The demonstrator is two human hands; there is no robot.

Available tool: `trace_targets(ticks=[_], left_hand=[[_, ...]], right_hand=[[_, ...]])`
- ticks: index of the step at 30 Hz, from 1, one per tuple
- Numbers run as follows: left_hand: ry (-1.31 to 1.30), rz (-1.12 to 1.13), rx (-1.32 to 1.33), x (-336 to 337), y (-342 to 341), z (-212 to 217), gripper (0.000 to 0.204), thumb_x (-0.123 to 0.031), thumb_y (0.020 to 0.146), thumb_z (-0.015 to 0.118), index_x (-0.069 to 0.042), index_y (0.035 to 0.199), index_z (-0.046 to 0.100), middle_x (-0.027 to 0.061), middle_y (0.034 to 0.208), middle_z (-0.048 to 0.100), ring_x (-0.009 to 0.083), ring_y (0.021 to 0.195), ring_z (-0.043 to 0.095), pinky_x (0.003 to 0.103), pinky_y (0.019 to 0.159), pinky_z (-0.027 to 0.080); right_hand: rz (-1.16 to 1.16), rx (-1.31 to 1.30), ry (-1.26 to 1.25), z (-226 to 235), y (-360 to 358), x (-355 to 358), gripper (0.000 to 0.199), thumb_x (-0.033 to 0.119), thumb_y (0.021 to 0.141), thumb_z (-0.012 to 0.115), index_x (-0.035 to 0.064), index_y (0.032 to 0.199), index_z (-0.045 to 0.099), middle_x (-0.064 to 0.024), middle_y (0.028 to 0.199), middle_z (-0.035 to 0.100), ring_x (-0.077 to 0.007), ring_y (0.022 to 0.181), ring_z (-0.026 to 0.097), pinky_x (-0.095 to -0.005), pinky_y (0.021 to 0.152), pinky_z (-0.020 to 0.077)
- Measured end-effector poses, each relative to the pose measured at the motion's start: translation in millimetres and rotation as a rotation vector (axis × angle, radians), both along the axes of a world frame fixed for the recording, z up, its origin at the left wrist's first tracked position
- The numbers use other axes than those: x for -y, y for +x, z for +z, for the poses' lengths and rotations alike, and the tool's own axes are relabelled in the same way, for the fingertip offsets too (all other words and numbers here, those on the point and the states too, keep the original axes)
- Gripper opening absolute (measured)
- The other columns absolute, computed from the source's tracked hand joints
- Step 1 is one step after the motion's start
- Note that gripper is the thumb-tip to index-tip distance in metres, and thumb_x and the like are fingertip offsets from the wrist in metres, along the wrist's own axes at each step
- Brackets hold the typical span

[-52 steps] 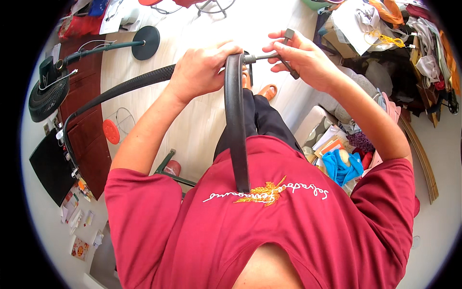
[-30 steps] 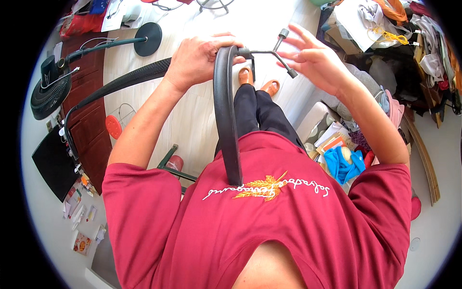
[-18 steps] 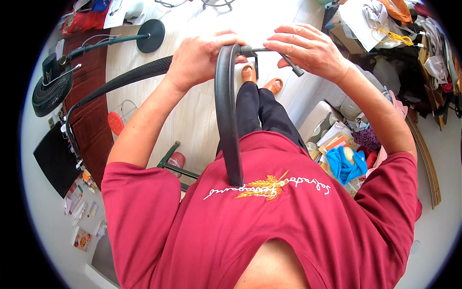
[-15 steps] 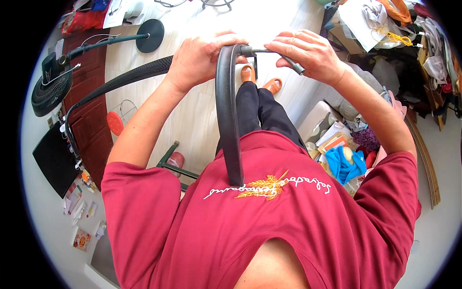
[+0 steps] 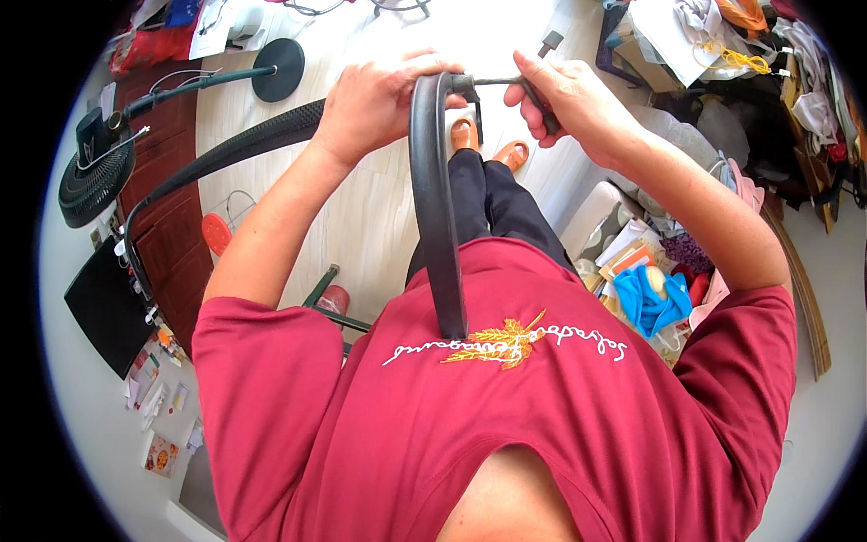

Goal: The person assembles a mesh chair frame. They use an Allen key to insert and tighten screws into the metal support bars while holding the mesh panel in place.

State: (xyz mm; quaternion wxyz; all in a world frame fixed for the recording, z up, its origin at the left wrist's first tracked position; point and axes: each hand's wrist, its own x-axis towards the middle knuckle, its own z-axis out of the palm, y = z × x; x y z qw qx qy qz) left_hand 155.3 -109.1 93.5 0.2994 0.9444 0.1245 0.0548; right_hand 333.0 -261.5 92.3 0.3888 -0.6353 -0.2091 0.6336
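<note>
A black curved armrest (image 5: 432, 199) stands upright before my chest, its lower end at my shirt. My left hand (image 5: 384, 104) is closed around its upper end, beside a black mesh chair back (image 5: 239, 144) that reaches off to the left. From the armrest's top a thin metal shaft sticks out to the right, part of a T-handled wrench (image 5: 497, 81). My right hand (image 5: 578, 104) is closed on the wrench's dark crossbar, thumb up along it. One bar end shows above the hand and one below. The fastener at the shaft's tip is hidden.
A black fan (image 5: 95, 167) on a stand lies to the left, its round base (image 5: 277, 70) on the floor. A red stool (image 5: 216, 234) and a dark green metal frame (image 5: 321, 287) are near my left arm. Papers and a blue cloth (image 5: 648, 300) pile up at right.
My right hand has gone from stretched fingers over the wrench to a closed grip on its crossbar. The crossbar has turned. My left hand stays on the armrest.
</note>
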Motion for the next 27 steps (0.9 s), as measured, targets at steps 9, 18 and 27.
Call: trace_targets(ticks=[9,18,27], left_hand=[[0.072,0.028,-0.082,1.8,2.8,4.7,0.036,-0.031,0.074,0.075,-0.014,0.104,0.066,0.0028,0.093,0.062,0.0252,0.073,0.065,0.033,0.066,0.051],[0.233,0.154,-0.346,2.5,7.3,1.9,0.050,-0.045,0.069,0.075,-0.007,0.098,0.060,0.0062,0.102,0.059,0.0282,0.083,0.063,0.038,0.068,0.051],[0.425,-0.026,-0.193,-30.3,-37.6,1.9,0.045,-0.048,0.072,0.070,-0.008,0.088,0.058,0.0119,0.085,0.059,0.0280,0.083,0.062,0.040,0.068,0.050]], right_hand=[[0.047,-0.087,0.089,-11.0,2.6,6.0,0.061,0.053,0.098,0.029,0.0043,0.125,0.054,-0.0039,0.086,0.065,-0.0095,0.075,0.061,-0.0221,0.070,0.0440],[0.015,-0.198,0.323,-38.2,-6.4,-7.0,0.038,0.037,0.100,0.039,0.0047,0.109,0.058,0.0044,0.060,0.039,-0.0034,0.048,0.033,-0.0194,0.045,0.0267],[-0.099,-0.374,0.159,-24.9,-11.2,-5.8,0.031,0.029,0.100,0.041,0.0015,0.099,0.056,0.0065,0.056,0.027,-0.0030,0.046,0.025,-0.0197,0.042,0.0195]])
